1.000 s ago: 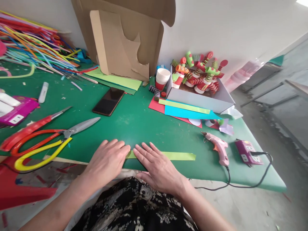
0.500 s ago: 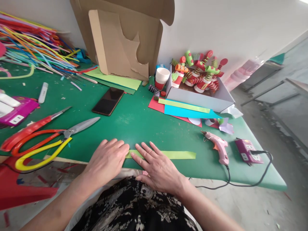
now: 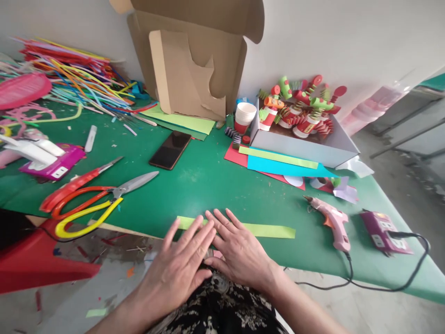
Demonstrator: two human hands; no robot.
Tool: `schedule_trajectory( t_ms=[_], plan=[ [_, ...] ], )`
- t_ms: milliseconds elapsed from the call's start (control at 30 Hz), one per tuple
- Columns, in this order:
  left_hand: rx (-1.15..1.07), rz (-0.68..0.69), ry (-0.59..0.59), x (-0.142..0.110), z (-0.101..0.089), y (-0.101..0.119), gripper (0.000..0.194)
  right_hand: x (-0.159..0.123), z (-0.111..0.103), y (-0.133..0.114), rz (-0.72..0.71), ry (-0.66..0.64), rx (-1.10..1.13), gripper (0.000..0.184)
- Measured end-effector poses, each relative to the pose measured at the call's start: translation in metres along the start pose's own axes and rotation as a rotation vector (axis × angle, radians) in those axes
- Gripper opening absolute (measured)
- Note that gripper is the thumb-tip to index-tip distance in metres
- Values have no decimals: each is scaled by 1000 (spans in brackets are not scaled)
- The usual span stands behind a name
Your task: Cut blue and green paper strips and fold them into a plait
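Observation:
A light green paper strip (image 3: 267, 230) lies flat along the table's front edge. My left hand (image 3: 184, 260) rests with its fingers stretched out over the strip's left part. Close beside it, my right hand (image 3: 239, 246) lies with fingers spread across the strip's middle. The fingertips of both hands nearly meet, and the paper under them is hidden. The strip's left end shows past my left fingers, and its right end lies bare on the green table (image 3: 208, 185).
On the left are scissors (image 3: 114, 195), a red-handled cutter (image 3: 76, 185) and a phone (image 3: 170, 149). A pink glue gun (image 3: 332, 220) and a purple power socket (image 3: 385, 232) sit right. Behind stand paper cups (image 3: 244, 116) and a box (image 3: 302, 146) of paper figures.
My left hand has opened from curled fingers to stretched ones and moved right toward my right hand, uncovering the strip's left end. The view has shifted left.

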State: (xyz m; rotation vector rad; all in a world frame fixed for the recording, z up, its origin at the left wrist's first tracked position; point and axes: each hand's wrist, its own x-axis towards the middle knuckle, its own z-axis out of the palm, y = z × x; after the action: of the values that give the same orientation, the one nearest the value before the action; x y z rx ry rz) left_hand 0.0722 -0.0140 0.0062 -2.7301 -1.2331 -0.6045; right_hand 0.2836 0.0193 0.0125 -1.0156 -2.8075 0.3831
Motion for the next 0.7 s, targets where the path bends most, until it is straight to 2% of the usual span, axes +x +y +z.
schedule_trajectory(
  t_ms=[67, 167, 400, 700],
  plan=[
    [36, 7, -7, -10, 17, 10, 66, 0, -2, 0, 4, -15, 1, 64],
    [117, -53, -6, -24, 29, 9, 69, 1, -3, 0, -2, -12, -4, 66],
    [68, -163, 41, -25, 24, 6, 64, 0, 1, 1, -5, -7, -36, 77],
    [73, -237, 62, -20, 17, 7, 59, 1, -3, -1, 2, -16, -36, 75]
  ],
)
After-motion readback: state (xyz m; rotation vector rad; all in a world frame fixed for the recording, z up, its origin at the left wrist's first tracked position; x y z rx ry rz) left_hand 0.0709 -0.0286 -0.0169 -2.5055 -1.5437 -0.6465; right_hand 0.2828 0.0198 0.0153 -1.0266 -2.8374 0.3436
